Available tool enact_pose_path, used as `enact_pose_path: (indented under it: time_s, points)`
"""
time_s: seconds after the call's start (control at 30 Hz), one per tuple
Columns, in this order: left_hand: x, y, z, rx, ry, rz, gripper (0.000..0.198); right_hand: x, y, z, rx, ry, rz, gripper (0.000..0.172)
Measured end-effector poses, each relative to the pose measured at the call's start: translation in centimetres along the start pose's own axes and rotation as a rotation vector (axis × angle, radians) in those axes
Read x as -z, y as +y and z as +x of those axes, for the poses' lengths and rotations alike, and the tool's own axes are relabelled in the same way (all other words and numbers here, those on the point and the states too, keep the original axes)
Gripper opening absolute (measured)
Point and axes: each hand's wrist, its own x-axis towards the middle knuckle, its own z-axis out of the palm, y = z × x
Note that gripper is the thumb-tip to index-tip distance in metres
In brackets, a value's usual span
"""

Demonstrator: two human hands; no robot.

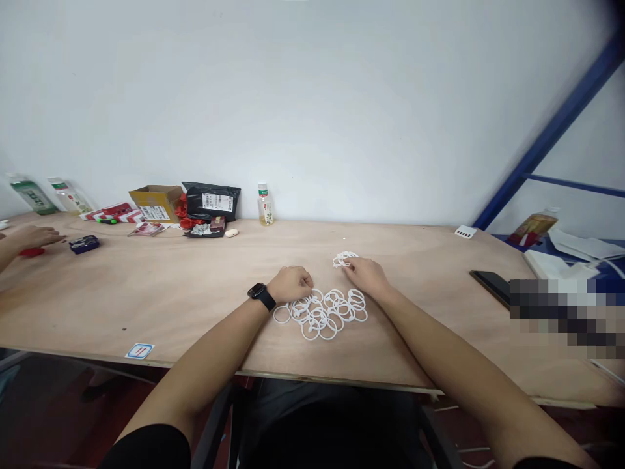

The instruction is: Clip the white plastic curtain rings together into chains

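A loose pile of white plastic rings [319, 318], some with a small tab or knob, lies on the wooden table in front of me. At the pile's upper left edge is my left hand [291, 284], wearing a black watch [262, 295]; its fingers are curled together, and what they hold, if anything, is hidden. Farther back and to the right, my right hand [367, 275] has its fingertips closed on a small cluster of white rings [346, 256]. The overlap of fingers and cluster hides how many rings are gripped.
A drink bottle [265, 205], a black parcel bag [212, 200] and an open cardboard box [156, 203] stand along the wall. Another person's hand [39, 237] is at far left. A phone [489, 287] and a white multi-port charger [465, 232] lie right. A number card [140, 351] marks the front edge.
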Motion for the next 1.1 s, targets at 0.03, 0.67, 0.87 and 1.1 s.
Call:
enact_pose_path:
  time_s: [0.03, 0.67, 0.87, 1.1]
  points:
    - [0.0, 0.1, 0.0, -0.008, -0.013, 0.003, 0.014, -0.1, -0.1, 0.0, -0.016, 0.005, 0.035, 0.02]
    - [-0.7, 1.3, 0.2, 0.009, 0.242, -0.483, 0.018, 0.3, -5.6, -1.5, 0.097, -0.111, 0.61, 0.02]
    - [-0.5, 1.8, 0.0, 0.023, 0.227, -0.588, 0.019, 0.2, -6.0, -1.6, 0.124, -0.043, 0.58, 0.018]
    - [-0.8, 1.8, 0.1, 0.103, 0.213, -0.681, 0.025, 0.4, -6.2, -1.8, 0.113, 0.092, 0.473, 0.018]
